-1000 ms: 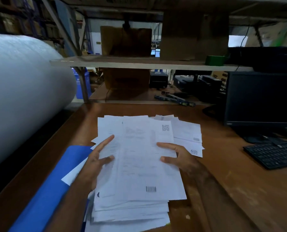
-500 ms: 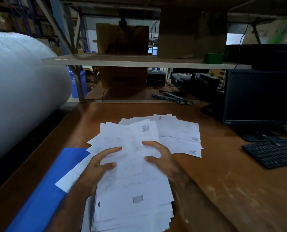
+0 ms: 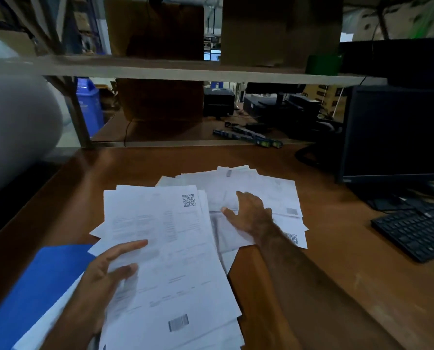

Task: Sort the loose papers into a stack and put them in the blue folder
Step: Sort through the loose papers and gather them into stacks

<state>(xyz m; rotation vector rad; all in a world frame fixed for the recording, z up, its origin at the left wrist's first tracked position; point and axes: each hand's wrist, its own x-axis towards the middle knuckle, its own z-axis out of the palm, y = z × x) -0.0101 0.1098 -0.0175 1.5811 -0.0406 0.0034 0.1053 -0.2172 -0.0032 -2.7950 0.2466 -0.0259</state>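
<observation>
Two bare forearms enter from the six o'clock edge of the head view, neither covered by a sleeve as far as the picture reaches. The left hand (image 3: 107, 276) carries no glove, ring or watch; its wrist is uncovered. The right hand (image 3: 248, 213), toward one o'clock from it, is likewise ungloved, with no ring or band visible. Fine hair shows along the right forearm.
</observation>
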